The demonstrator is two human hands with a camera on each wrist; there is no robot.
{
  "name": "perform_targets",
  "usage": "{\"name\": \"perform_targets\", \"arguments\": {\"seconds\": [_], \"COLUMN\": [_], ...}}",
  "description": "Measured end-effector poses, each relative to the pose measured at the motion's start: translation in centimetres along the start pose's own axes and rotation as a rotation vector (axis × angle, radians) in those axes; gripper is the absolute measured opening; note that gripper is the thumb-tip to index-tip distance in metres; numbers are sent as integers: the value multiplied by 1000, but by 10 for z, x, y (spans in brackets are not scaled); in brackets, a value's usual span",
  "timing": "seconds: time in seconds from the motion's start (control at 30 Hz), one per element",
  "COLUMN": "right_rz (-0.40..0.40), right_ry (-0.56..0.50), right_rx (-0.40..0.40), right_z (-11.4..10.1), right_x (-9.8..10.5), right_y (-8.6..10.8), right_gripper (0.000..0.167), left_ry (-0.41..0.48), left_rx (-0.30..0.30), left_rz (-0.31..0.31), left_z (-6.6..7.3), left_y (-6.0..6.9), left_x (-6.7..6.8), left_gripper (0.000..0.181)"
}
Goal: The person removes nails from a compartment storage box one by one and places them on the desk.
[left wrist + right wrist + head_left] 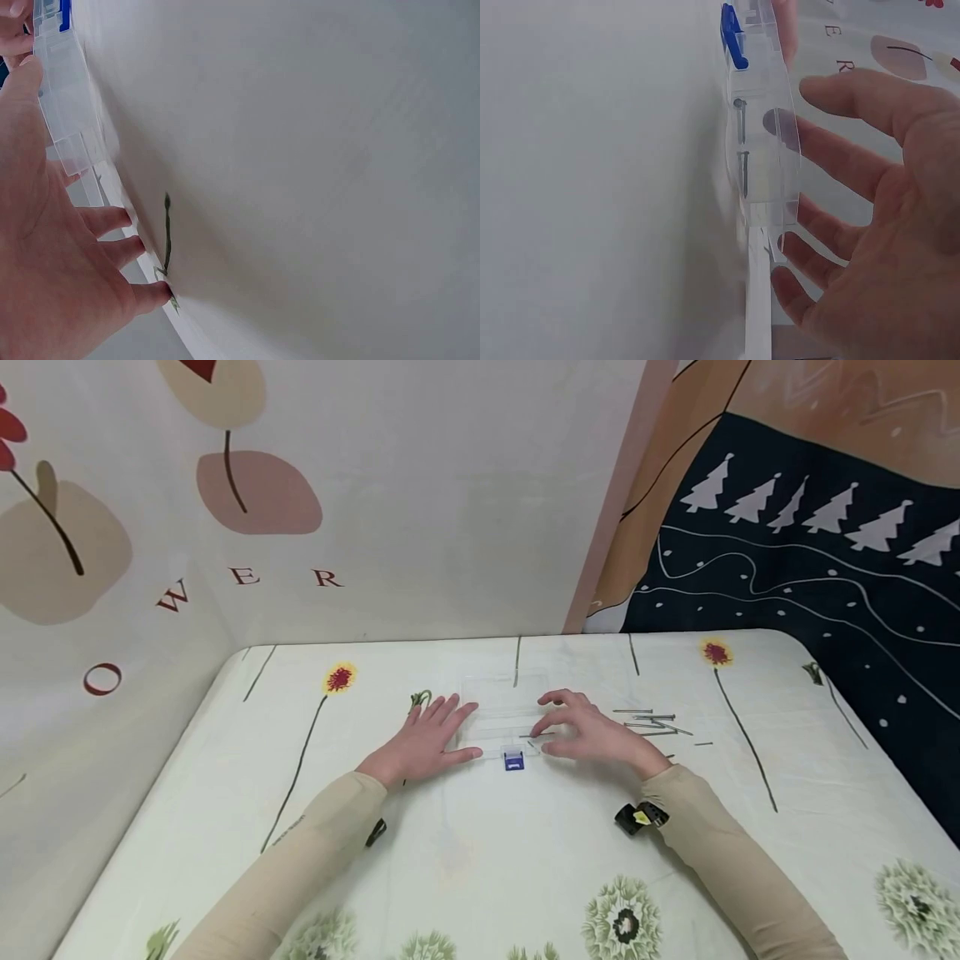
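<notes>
A clear plastic box point(495, 737) with a blue latch point(513, 761) lies on the table between both hands, its lid point(504, 689) folded back. My left hand point(427, 747) rests at the box's left side, fingers spread and fairly straight, thumb at the front corner. Over the right part of the box is my right hand point(592, 735), its fingers loosely bent and apart. The right wrist view shows one fingertip behind the clear wall, and nothing visible between finger and thumb. Nails point(744, 174) show through the box's front wall.
Several loose nails point(654, 720) lie in a group right of the box, partly beside the right hand. A smaller nail point(703, 743) lies apart from them. The table point(480, 877) has a flower-print cover, with a printed curtain point(465, 527) behind.
</notes>
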State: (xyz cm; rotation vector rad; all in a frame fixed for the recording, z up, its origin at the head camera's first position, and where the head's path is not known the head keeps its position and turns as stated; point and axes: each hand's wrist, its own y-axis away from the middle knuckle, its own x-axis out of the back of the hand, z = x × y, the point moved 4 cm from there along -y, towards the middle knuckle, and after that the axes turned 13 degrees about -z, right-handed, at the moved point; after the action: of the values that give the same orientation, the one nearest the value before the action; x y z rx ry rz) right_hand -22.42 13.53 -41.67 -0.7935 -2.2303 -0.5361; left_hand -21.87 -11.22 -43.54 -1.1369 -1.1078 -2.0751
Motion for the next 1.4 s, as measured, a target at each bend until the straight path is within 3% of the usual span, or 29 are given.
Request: {"name": "perform_targets", "arguments": {"seconds": [0.27, 1.0, 1.4], "right_rz": [-10, -44, -55], "right_ry": [73, 147, 141], "right_rx": [-44, -92, -102], "right_z": [-4, -8, -12], "right_x": [-5, -20, -20], "right_y": [-2, -5, -4], "right_gripper": [18, 18, 17], "left_ry": [2, -1, -7], "left_rx": [3, 8, 4], "left_rz": [-1, -19, -12], "left_z": [0, -2, 0], "left_y": [0, -2, -1], "left_x": [0, -2, -1], "left_gripper": [81, 81, 80]}}
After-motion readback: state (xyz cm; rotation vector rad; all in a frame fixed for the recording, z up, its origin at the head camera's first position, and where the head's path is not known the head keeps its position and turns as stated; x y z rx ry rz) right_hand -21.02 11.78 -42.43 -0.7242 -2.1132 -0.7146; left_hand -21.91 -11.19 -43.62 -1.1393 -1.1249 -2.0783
